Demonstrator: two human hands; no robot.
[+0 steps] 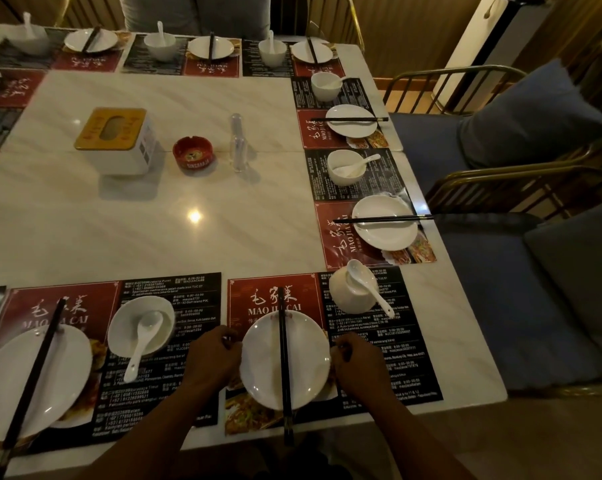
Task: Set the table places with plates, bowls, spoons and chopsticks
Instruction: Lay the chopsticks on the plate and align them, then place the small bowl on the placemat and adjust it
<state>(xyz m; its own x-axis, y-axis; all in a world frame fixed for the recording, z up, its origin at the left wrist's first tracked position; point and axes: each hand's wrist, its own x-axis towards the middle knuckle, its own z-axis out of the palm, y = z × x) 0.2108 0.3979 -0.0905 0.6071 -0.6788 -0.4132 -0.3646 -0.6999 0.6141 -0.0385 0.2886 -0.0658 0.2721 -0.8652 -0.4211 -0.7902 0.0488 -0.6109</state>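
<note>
White round plate [259, 365], black chopsticks [284, 358] across its middle

Dim warm light falls on a pale marble table [147, 223], with brass-framed blue-cushioned chairs [521, 129] beside a wood-slatted wall [413, 32].

Left hand [212, 355] and right hand [358, 362] grip the sides of a plate [310, 362], chopsticks [284, 368] lying across it
</note>
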